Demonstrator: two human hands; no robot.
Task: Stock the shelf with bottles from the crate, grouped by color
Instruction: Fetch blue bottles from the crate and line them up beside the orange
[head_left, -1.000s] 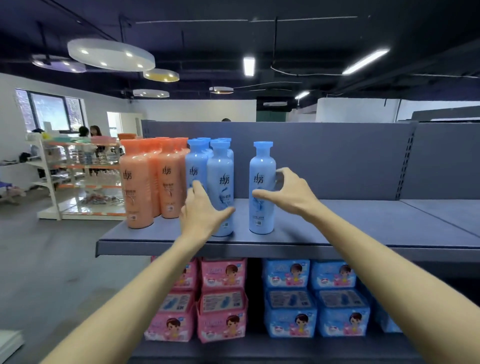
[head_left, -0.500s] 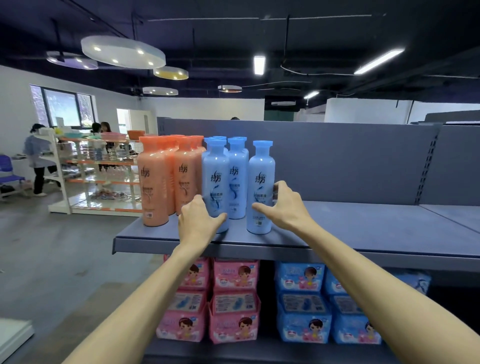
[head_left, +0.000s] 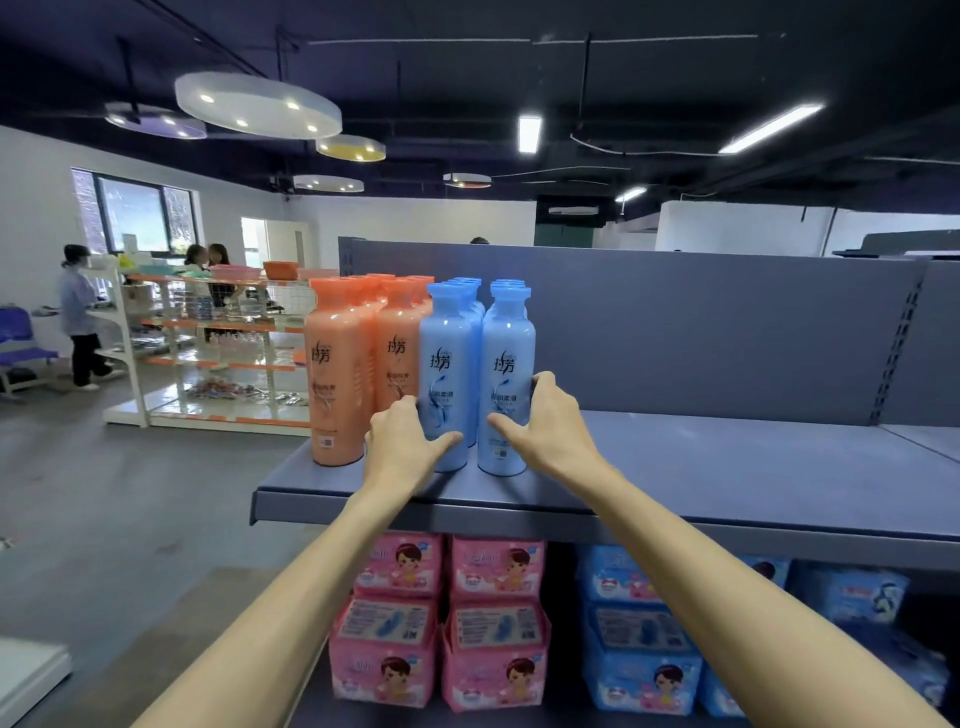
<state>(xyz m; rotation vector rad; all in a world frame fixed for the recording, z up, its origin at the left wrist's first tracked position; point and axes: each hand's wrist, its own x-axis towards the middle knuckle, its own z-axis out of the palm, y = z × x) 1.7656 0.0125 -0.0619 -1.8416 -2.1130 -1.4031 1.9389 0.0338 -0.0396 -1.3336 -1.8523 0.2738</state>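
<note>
Now both hands (head_left: 550, 434) grip front blue bottles (head_left: 506, 384).

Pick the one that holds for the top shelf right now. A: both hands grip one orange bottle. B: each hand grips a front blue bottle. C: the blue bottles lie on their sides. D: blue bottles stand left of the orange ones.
B: the left hand and the right hand each curl around a front blue bottle, upright and right of the orange bottles.
</note>
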